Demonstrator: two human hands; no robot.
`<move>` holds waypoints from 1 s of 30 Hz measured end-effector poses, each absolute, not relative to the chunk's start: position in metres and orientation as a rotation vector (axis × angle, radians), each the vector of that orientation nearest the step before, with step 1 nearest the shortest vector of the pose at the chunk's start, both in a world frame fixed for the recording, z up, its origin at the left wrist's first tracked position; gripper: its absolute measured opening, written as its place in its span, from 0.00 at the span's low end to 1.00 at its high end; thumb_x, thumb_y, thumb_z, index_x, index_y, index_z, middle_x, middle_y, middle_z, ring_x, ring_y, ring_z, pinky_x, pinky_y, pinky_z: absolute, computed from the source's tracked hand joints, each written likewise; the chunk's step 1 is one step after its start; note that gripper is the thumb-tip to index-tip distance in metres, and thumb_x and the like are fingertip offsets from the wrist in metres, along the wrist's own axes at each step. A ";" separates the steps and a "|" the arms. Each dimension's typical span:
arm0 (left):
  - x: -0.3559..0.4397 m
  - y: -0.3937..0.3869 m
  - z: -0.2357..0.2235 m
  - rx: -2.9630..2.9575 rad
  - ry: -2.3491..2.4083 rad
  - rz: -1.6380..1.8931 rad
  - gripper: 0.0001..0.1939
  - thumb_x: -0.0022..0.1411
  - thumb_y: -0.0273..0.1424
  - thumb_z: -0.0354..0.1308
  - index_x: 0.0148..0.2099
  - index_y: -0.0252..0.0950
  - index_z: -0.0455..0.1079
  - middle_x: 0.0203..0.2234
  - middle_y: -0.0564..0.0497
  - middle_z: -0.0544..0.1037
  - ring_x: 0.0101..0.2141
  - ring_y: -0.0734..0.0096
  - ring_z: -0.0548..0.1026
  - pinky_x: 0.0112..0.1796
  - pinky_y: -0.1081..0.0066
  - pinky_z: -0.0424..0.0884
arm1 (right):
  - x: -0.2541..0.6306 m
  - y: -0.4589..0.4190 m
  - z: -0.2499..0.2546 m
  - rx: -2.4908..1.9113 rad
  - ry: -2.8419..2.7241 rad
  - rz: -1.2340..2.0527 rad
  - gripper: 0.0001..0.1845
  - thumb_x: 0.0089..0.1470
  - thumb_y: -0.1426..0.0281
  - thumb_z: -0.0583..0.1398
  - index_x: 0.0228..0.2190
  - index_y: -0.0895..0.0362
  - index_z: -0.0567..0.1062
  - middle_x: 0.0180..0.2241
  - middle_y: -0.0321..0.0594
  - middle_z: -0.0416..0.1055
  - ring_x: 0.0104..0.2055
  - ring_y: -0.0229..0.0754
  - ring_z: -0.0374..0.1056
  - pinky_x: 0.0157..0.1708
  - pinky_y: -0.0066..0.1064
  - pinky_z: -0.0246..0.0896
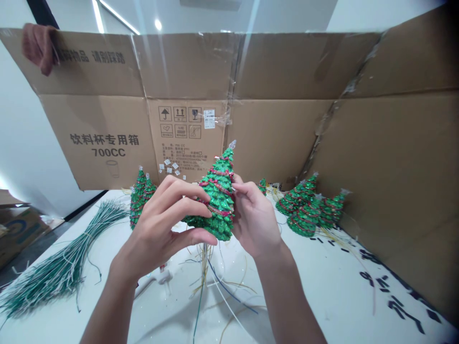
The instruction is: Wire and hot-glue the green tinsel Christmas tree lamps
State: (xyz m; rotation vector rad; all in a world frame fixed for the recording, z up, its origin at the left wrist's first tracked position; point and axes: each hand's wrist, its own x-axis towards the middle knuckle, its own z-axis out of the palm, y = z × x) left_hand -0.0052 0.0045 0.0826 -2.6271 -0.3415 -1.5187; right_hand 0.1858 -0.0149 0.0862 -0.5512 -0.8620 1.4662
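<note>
The bare left hand [158, 229] holds a glittery green cone-shaped Christmas tree ornament [217, 200] wrapped in red tinsel, its fingers curled across the tree's left flank and its thumb reaching under the lower edge. The right hand [254, 217] closes on the opposite flank with bent fingertips. Both forearms rise from below and angle inward, keeping the upright tree in the air above a white table [315, 282]. Thin coloured wires [204, 272] hang beneath it. Similar glittery trees [304, 208] stand on the table at either side, near a bundle of green-and-white wires [60, 253], black scraps [394, 298], and an upright brown cardboard sheet [186, 67].
</note>
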 end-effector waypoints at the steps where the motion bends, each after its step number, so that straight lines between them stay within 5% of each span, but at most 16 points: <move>1: -0.005 0.005 0.082 -2.628 -0.337 -1.518 0.16 0.67 0.43 0.69 0.49 0.38 0.73 0.45 0.47 0.79 0.44 0.65 0.75 0.46 0.62 0.71 | 0.186 -0.015 0.086 -0.555 -0.864 1.465 0.11 0.59 0.64 0.60 0.45 0.46 0.76 0.47 0.35 0.82 0.55 0.52 0.75 0.54 0.46 0.71; 16: -0.008 0.006 0.081 -2.642 -0.337 -1.497 0.17 0.67 0.43 0.70 0.49 0.39 0.73 0.46 0.47 0.81 0.45 0.64 0.74 0.48 0.60 0.71 | 0.185 -0.015 0.087 -0.602 -0.907 1.448 0.19 0.58 0.63 0.60 0.51 0.47 0.76 0.50 0.38 0.82 0.53 0.54 0.76 0.54 0.48 0.72; 30: -0.006 0.004 0.082 -2.651 -0.345 -1.507 0.18 0.64 0.39 0.74 0.51 0.38 0.74 0.46 0.47 0.81 0.45 0.64 0.76 0.48 0.62 0.70 | 0.186 -0.013 0.086 -0.549 -0.859 1.464 0.13 0.59 0.65 0.61 0.46 0.47 0.77 0.45 0.35 0.83 0.54 0.52 0.76 0.58 0.47 0.70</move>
